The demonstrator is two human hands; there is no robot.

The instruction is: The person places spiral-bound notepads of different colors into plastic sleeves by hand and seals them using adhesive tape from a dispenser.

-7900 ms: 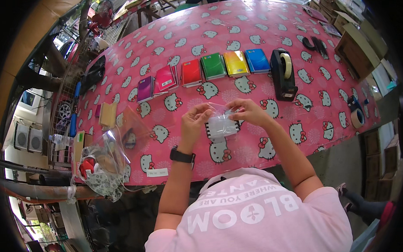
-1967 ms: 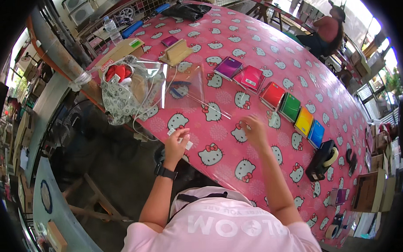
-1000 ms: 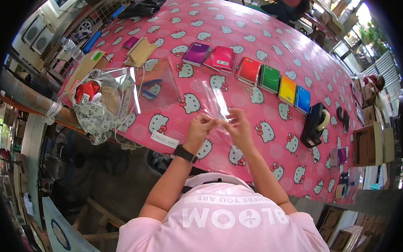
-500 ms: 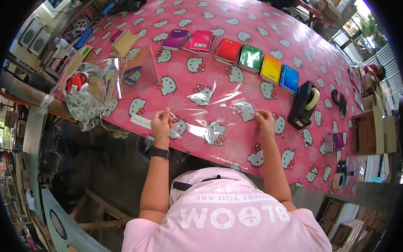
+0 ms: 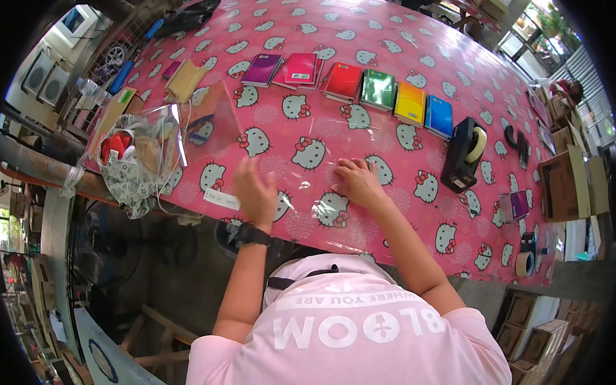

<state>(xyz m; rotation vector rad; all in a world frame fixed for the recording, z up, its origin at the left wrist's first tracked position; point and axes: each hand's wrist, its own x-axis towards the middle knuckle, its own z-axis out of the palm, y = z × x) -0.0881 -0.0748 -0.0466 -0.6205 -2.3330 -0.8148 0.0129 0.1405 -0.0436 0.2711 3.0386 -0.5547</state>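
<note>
Clear plastic sheet [image 5: 306, 184] lies flat on the pink worktop [image 5: 357, 49], right in front of the person and near the close edge. It is thin and shiny, so its sides are hard to see. The right hand [image 5: 356, 182] rests on it, palm down — its fingers are spread and a little bent, and they grip nothing that I can see. The left hand [image 5: 256, 194] is by the left part of the sheet, with its fingers loose and apart. That hand is blurry, so I cannot tell if it touches the plastic. A dark watch [image 5: 254, 234] is on the left wrist. Just beside the left hand is a white paper strip [image 5: 222, 199]. More to the left sits a gray and white patterned bag [image 5: 130, 188] with something red [image 5: 114, 146] in its top. Past the hands, little notebooks make a bent row — purple [image 5: 261, 69], pink [image 5: 300, 68], red [image 5: 343, 80], green [image 5: 378, 89], yellow [image 5: 410, 104] and blue [image 5: 439, 115]. A black tape holder [image 5: 460, 161] stands near the blue one, to its right. Farther right, near the worktop's edge, are a small purple notebook [image 5: 519, 204] and a tan tape roll [image 5: 525, 263].
</note>
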